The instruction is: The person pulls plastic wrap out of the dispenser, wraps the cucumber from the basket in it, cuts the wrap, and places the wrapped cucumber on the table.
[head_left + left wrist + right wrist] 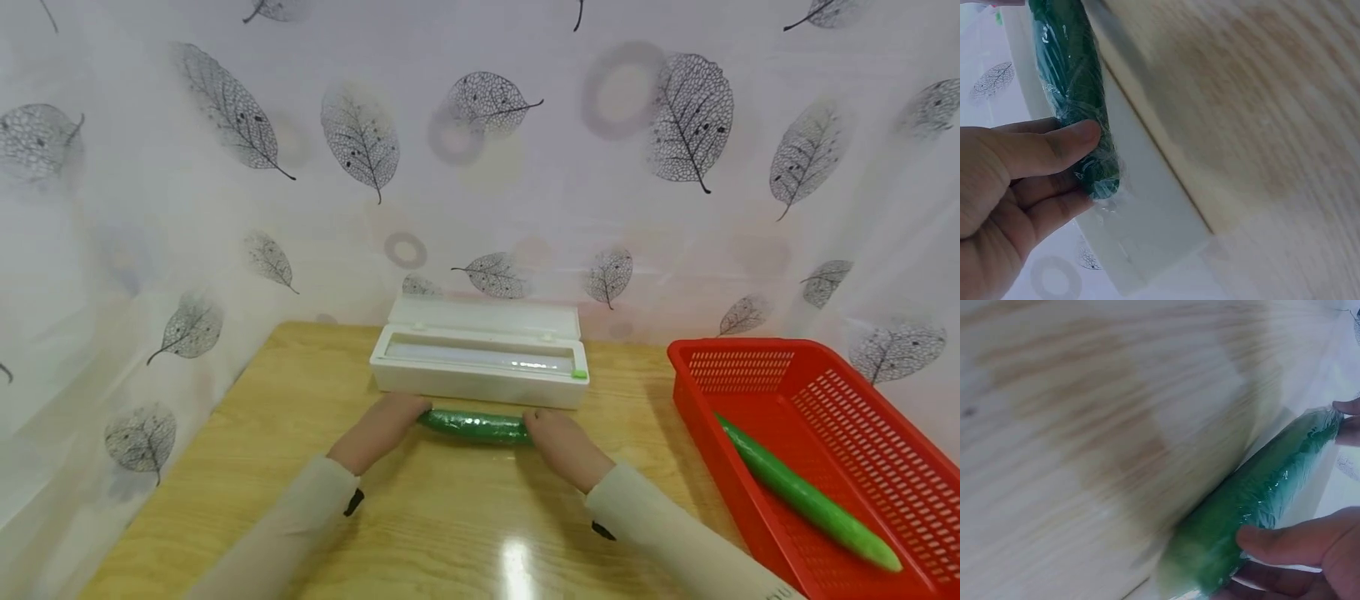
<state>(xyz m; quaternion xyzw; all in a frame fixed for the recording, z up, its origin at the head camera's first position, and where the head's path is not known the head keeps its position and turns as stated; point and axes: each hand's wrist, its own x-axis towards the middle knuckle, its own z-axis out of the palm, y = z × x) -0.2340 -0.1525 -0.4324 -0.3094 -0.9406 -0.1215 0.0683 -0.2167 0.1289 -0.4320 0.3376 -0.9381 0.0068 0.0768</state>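
A cucumber wrapped in clear cling film (pixel 476 426) lies sideways between my two hands, just in front of a white cling film dispenser (pixel 480 385). My left hand (pixel 388 423) grips its left end, thumb on the near side and fingers behind, as the left wrist view shows. The right hand (pixel 558 442) grips the other end, with the thumb (pixel 1285 540) laid along the film. Film wrinkles and bunches past the cucumber's tip (pixel 1107 187) at the left end. The dispenser's lid (pixel 483 317) stands raised, and a roll of film (pixel 480 357) shows inside.
On the right stands a red plastic basket (pixel 712 433) with another cucumber (pixel 813 500) in it. A small green piece (pixel 579 374) sits at the dispenser's right front edge. Behind the wooden table (pixel 450 533) hangs a leaf-patterned curtain (pixel 525 208).
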